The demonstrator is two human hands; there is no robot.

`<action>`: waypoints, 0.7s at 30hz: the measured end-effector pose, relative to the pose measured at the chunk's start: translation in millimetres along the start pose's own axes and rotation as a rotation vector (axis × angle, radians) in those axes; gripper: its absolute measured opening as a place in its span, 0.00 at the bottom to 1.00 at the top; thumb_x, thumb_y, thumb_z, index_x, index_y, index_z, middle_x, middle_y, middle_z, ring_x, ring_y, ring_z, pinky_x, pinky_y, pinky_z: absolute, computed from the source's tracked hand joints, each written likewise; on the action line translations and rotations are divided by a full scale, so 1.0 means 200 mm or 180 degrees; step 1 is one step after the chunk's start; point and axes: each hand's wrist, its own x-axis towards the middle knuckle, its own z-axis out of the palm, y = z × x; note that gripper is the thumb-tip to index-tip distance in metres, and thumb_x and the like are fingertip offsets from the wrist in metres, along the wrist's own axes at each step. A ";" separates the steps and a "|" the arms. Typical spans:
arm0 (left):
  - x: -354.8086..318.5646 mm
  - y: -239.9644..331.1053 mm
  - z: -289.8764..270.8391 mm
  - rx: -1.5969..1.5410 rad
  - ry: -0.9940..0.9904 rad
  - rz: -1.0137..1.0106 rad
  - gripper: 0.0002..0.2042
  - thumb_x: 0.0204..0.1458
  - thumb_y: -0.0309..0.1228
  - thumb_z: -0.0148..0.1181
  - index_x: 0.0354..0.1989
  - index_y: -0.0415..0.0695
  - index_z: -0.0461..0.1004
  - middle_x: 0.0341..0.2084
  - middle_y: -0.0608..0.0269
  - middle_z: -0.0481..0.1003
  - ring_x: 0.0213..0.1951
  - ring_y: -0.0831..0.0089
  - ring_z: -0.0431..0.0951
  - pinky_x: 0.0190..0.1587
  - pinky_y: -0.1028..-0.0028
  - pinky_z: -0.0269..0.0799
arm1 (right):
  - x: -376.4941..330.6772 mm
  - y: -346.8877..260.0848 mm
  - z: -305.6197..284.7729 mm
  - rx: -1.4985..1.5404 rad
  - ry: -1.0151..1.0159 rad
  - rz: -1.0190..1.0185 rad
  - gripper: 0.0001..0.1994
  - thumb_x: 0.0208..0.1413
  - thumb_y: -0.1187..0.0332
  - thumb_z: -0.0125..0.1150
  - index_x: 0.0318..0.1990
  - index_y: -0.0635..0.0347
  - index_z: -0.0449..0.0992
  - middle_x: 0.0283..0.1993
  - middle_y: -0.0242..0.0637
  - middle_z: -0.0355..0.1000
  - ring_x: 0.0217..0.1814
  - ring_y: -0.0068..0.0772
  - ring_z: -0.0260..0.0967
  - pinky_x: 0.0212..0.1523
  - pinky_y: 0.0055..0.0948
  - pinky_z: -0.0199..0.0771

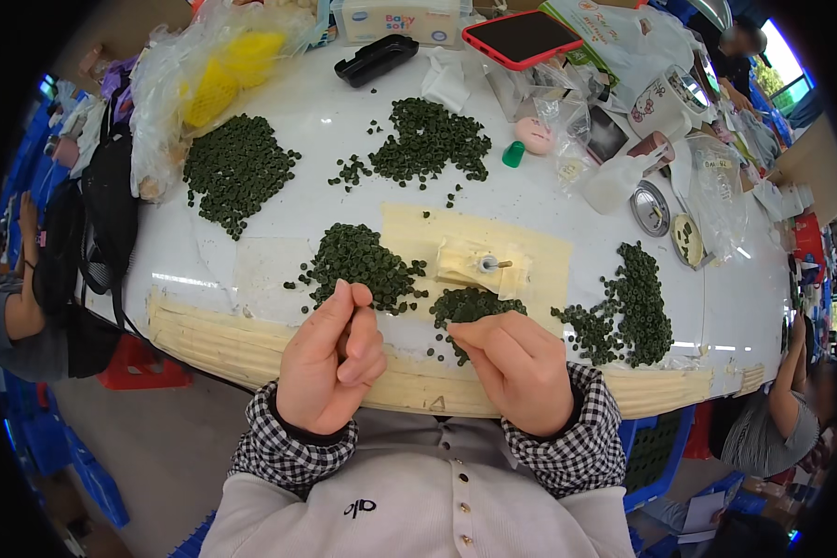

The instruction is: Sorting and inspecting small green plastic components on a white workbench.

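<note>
My left hand [330,358] is at the white table's near edge [251,344], fingers curled with thumb and fingertips pinched together; what it pinches is hidden. My right hand [516,367] is beside it, fingers folded into a loose fist over the edge of a small pile of dark green ring-shaped parts [474,305]. Another pile of the same green parts [358,265] lies just beyond my left hand. Between the piles a small metal pin fixture [488,265] is taped down on a beige sheet [418,232].
More green piles lie at far left [237,172], far centre [432,139] and right [632,307]. A red phone [521,37], black tray [377,58], tissue pack [405,19], plastic bags [205,74] and jars crowd the far side. Other people sit at left [19,307] and right [790,409].
</note>
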 end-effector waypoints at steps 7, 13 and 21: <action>0.03 -0.08 0.18 0.0579 0.0761 -0.0374 0.14 0.64 0.33 0.40 0.52 0.39 0.66 0.19 0.72 0.61 0.19 0.82 0.58 0.22 0.83 0.56 | 0.00 -0.03 -0.03 0.0847 0.0134 0.0891 0.09 0.47 0.83 0.59 0.37 0.66 0.76 0.31 0.40 0.75 0.30 0.30 0.74 0.31 0.23 0.75; 0.05 -0.11 0.10 0.0760 -0.0060 -0.0429 0.15 0.62 0.30 0.43 0.54 0.37 0.65 0.33 0.61 0.74 0.27 0.81 0.66 0.28 0.84 0.63 | -0.01 -0.05 -0.06 0.1554 0.0143 0.1365 0.06 0.50 0.81 0.58 0.37 0.68 0.75 0.34 0.38 0.77 0.34 0.22 0.75 0.37 0.21 0.77; 0.05 -0.13 0.09 0.0654 -0.0005 -0.0494 0.11 0.60 0.29 0.49 0.48 0.38 0.69 0.35 0.59 0.75 0.30 0.81 0.70 0.30 0.85 0.65 | -0.03 -0.03 -0.07 0.1823 0.0117 0.1434 0.06 0.50 0.80 0.60 0.36 0.68 0.75 0.33 0.38 0.76 0.35 0.22 0.75 0.38 0.20 0.76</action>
